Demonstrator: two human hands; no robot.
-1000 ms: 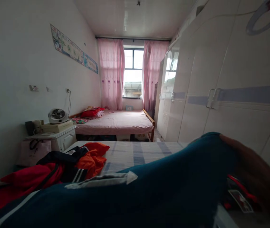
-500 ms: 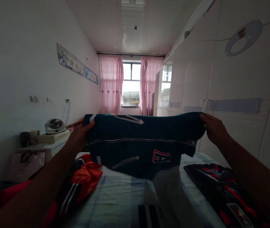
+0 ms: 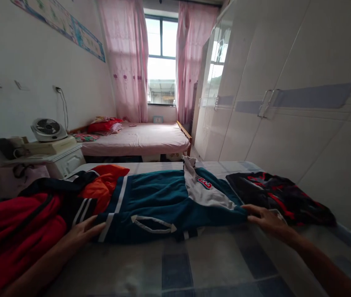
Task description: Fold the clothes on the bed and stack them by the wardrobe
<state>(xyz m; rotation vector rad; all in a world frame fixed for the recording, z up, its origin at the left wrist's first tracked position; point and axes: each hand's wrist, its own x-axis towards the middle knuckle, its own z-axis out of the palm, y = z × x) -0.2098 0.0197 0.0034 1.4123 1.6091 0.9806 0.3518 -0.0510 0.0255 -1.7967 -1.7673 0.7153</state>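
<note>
A teal jacket (image 3: 153, 196) with a white-striped hem and a white-edged pocket lies sideways across the bed in front of me. Its pale grey sleeve (image 3: 204, 194), with a red-and-navy figure on it, is folded over the body. My left hand (image 3: 87, 229) has hold of the striped hem at the near left corner. At the opposite end, my right hand (image 3: 265, 218) pinches the jacket's near right edge. A striped cuff peeks out from beneath the near side.
Red and orange clothes (image 3: 24, 222) are heaped at the left. A black-and-red garment (image 3: 274, 194) lies at the right on the checked bedsheet (image 3: 212, 264). Beyond are a second bed (image 3: 144, 138), a small fan (image 3: 48, 128) on a cabinet, and white wardrobes (image 3: 256, 70).
Both hands have brought the jacket down from its raised, stretched position onto the bed. It now lies flat with a sleeve over it. My view has tilted downward.
</note>
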